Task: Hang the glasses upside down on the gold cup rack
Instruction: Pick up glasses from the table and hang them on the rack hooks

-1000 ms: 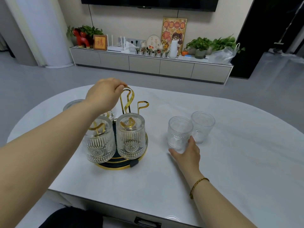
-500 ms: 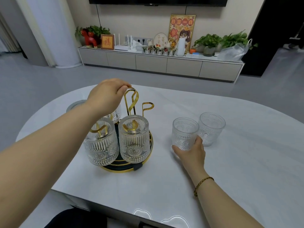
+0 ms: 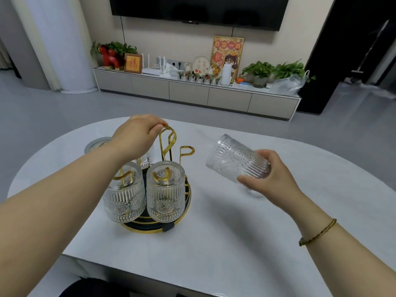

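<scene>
**Living room behind the table**

A white oval table (image 3: 278, 243) is filling the foreground over a grey floor (image 3: 53, 108). Beyond the gripped spot, a low grey cabinet (image 3: 192, 93) is running along the beige wall (image 3: 171, 39), under a dark television (image 3: 197, 11). Potted plants (image 3: 276, 70), a framed poster (image 3: 227, 52) and a red figurine (image 3: 109, 57) are sitting on it. A white column (image 3: 68, 43) is standing far left; a dark doorway (image 3: 353, 50) is opening far right.

left hand (image 3: 137, 133) hides the rear glass (image 3: 147, 156); second loose glass (image 3: 254, 192) mostly hidden.
</scene>
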The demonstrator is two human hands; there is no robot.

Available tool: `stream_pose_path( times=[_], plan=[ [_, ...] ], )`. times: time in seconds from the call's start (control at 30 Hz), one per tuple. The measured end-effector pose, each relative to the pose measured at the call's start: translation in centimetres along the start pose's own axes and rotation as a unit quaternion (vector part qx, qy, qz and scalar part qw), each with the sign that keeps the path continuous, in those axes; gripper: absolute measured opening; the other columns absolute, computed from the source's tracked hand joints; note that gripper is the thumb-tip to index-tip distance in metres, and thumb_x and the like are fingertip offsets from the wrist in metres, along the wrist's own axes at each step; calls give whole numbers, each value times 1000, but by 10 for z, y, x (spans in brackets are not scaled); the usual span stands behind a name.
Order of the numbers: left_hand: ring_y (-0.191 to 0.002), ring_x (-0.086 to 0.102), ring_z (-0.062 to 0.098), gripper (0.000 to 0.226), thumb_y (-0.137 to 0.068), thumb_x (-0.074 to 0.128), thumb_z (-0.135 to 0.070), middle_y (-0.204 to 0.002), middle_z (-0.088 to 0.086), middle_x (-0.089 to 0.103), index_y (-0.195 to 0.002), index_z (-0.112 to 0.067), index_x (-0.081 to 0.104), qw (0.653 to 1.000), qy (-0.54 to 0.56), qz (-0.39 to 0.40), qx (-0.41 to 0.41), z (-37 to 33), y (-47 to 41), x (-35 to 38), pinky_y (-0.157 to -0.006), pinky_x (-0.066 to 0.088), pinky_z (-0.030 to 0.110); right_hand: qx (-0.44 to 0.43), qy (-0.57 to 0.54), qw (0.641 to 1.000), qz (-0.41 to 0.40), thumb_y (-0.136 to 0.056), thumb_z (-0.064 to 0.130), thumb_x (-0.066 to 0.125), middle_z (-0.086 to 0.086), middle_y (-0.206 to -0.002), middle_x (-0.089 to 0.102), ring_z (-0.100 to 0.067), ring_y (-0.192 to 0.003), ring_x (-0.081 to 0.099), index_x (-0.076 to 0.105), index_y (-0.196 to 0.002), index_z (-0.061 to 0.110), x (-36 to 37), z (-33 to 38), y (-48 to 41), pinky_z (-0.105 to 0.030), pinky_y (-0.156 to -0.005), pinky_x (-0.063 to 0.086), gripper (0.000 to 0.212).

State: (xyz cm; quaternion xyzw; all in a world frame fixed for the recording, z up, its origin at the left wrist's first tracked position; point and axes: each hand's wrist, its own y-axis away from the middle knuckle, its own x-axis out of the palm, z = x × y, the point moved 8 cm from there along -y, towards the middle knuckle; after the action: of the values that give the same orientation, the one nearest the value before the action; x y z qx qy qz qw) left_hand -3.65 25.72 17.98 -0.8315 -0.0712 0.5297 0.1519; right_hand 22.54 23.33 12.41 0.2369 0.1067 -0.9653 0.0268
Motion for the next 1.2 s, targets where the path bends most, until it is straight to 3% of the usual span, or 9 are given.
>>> stream_pose_path(
  times=[0.23,0.37,0.47,0.6,0.87,1.2],
  plan=[
    [-115,46,27,33,-94,31,-22,-125,9,57,-117,-14,54,1000,1,-3,-1,1,1,-1,-89,39,38,-93,170,979,66,-61,25,77,6,-109,38,-13,-95,40,36,-116,22,17,75,-23,4,-56,35,68],
    [-117,45,26,34,-94,30,-23,-127,7,56,-117,-16,54,1000,2,2,-2,4,0,0,-90,39,38,-138,238,955,110,-63,25,74,0,-127,39,-14,-106,38,32,-124,19,46,98,-32,-19,-80,33,74],
    [-116,45,25,33,-94,31,-24,-126,6,57,-117,-16,54,1000,4,0,1,5,0,1,-88,40,37,-155,279,938,135,-66,22,73,-5,-136,36,-21,-120,33,29,-128,16,68,104,-38,-23,-88,27,77],
    [-117,45,25,33,-94,30,-24,-126,6,57,-117,-17,53,1000,1,-1,7,6,-1,2,-88,40,37,-155,316,921,168,-67,17,72,-8,-139,34,-26,-126,28,27,-131,14,96,99,-41,-32,-101,29,79],
    [-115,46,25,33,-94,31,-23,-124,6,58,-117,-16,54,1000,-1,-8,14,7,-3,4,-84,38,34,-154,360,898,199,-70,21,71,-10,-140,32,-28,-125,25,23,-134,12,134,76,-44,-34,-103,25,81],
    [-112,48,25,33,-94,31,-24,-124,7,58,-116,-15,54,1000,-3,-19,15,6,-3,4,-78,34,30,-166,302,921,180,-69,29,71,-7,-142,31,-26,-126,25,21,-135,20,128,73,-44,-37,-104,23,84]
  ],
)
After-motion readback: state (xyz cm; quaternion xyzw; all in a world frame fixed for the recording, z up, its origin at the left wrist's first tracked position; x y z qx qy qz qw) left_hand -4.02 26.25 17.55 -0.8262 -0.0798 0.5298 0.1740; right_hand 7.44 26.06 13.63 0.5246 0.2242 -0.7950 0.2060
